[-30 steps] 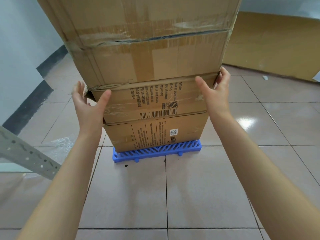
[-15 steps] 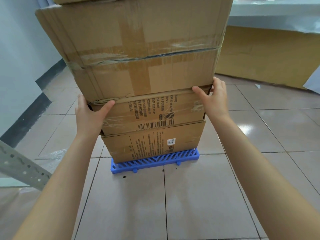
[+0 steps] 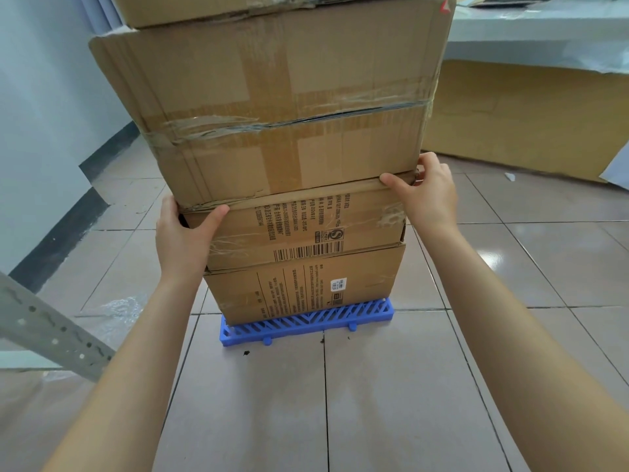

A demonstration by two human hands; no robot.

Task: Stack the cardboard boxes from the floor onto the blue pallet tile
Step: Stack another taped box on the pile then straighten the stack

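A stack of cardboard boxes stands on the blue pallet tile (image 3: pixel 306 323). The bottom box (image 3: pixel 306 287) carries printed text and a white label. On it rests a flat box (image 3: pixel 306 229) with a barcode. Above that sits a large taped box (image 3: pixel 272 107), and another box (image 3: pixel 238 6) lies on top at the frame's upper edge. My left hand (image 3: pixel 185 238) grips the left corner of the barcode box, thumb at the seam under the large box. My right hand (image 3: pixel 427 195) holds the right corner at the same seam.
A grey perforated metal bar (image 3: pixel 51 332) slants across the lower left over clear plastic film (image 3: pixel 112 310). A flat cardboard sheet (image 3: pixel 531 124) leans at the back right under a white counter (image 3: pixel 537 39). The floor is beige tile; a pale wall runs along the left.
Both hands have closed in from beside the stack onto the corners of the barcode box. The camera has tilted up, showing more of the top of the stack.
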